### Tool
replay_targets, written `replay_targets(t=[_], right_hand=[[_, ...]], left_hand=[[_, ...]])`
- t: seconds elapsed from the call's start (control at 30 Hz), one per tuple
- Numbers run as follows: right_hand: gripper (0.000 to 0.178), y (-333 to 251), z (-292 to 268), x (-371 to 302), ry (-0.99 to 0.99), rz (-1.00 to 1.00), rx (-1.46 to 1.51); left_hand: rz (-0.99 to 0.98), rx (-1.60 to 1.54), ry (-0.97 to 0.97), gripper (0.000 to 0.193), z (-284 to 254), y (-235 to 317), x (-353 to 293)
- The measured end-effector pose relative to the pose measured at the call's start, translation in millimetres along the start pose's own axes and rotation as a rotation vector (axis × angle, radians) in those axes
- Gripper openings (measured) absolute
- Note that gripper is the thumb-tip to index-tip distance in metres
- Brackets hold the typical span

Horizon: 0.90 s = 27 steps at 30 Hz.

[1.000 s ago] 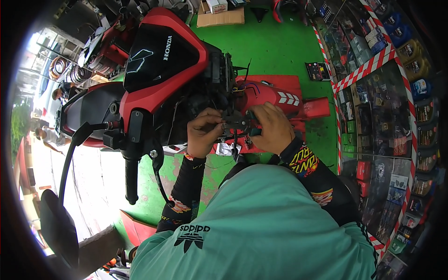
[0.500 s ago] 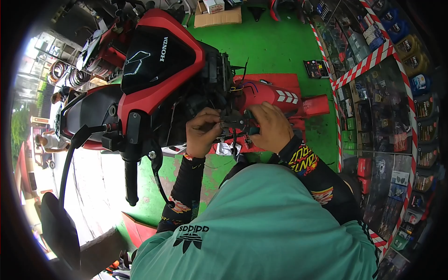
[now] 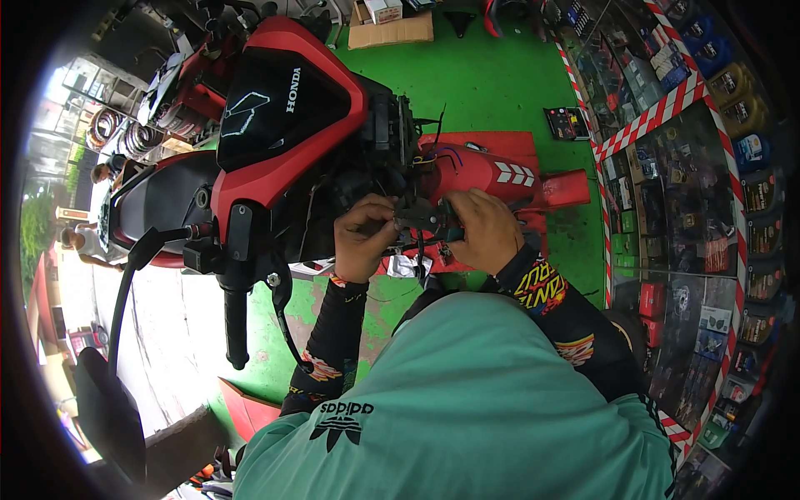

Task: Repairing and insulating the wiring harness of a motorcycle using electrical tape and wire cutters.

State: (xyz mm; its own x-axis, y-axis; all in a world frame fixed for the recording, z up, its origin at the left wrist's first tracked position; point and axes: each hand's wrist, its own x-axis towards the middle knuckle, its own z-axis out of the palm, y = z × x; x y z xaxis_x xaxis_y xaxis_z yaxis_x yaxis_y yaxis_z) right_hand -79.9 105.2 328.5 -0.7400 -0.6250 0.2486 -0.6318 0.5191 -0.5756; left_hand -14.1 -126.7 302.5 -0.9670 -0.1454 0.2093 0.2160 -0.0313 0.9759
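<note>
My right hand [image 3: 490, 231] is wrapped round the handles of a pair of dark pliers [image 3: 421, 219]. The jaws point left, toward my left hand [image 3: 364, 237]. Thumb and fingertips of that hand are pinched together at the jaws. What they hold is too small and dark to make out. Both hands work just in front of a red and black motorcycle [image 3: 290, 142], close to its exposed dark front parts. Beyond my right hand lies a red fender [image 3: 468, 177] with white chevrons, and thin loose wires [image 3: 447, 155] show beside it.
The motorcycle's handlebar grip [image 3: 237, 329] and lever [image 3: 287, 321] reach down beside my left forearm. Glass display cases [image 3: 675, 192] with red and white striped edges stand on the right. A cardboard box [image 3: 390, 32] is at the back, on the green floor [image 3: 475, 75].
The pliers have turned slightly between my hands, and my right fingers have shifted a little on the handles. My left hand keeps its pinch. A person in the left background has moved.
</note>
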Motion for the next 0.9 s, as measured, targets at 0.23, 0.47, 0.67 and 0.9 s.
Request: replay_targets(t=[0.23, 0.47, 0.67, 0.9], right_hand=[[0.063, 1.1, 3.1, 0.9, -0.015, 0.021, 0.042], [0.066, 2.2, 4.8, 3.1, -0.041, 0.021, 0.045], [0.064, -0.2, 5.8, 4.8, -0.044, 0.022, 0.021], [0.061, -2.2, 6.5, 3.9, -0.025, 0.012, 0.053]], left_hand=[[0.026, -0.11, 0.021, 0.012, -1.0, -14.5, -3.1], [0.016, -0.181, 0.038, 0.015, 0.4, -18.3, -5.1], [0.032, -0.237, 0.057, 0.018, 4.6, -15.8, -5.7], [0.034, -0.197, 0.071, 0.02, 4.0, -15.3, -6.1]])
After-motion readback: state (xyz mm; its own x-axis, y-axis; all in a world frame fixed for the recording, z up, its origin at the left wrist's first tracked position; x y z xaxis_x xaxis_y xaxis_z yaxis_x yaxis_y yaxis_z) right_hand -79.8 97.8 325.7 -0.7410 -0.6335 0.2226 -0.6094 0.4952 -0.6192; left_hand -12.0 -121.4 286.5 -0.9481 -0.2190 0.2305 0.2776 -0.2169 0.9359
